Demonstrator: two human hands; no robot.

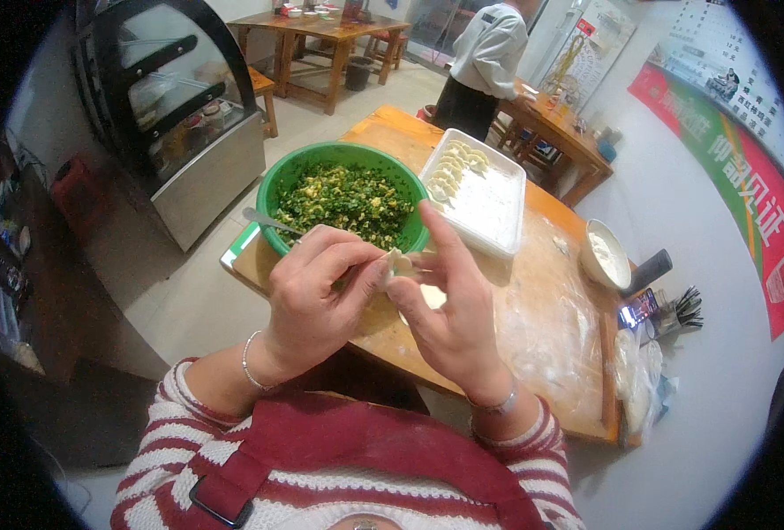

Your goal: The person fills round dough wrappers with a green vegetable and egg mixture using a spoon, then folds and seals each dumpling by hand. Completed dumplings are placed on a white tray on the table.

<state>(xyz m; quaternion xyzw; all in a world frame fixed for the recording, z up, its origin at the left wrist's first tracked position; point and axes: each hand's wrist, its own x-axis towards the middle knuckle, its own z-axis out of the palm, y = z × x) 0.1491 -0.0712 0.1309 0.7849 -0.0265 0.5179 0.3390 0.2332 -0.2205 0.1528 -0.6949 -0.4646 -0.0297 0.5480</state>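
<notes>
A partly folded dumpling (398,263) is held between my two hands above the table's near edge. My left hand (326,281) pinches its left side with thumb and fingertips. My right hand (448,298) has its thumb and fingers around the other side, with the index finger raised. Just beyond is a green bowl (269,179) of chopped greens and yellow bits. A metal utensil handle (269,219) crosses the bowl's rim behind my left hand; its other end is hidden. Pale round dough (434,296) shows partly beneath my right hand.
A white tray (488,215) holds rows of dumplings (448,172). A flour bowl (607,255), a black cylinder (649,270) and a lit phone (638,309) line the table's right side by the wall. A person (488,59) stands beyond; a glass display case (180,112) is left.
</notes>
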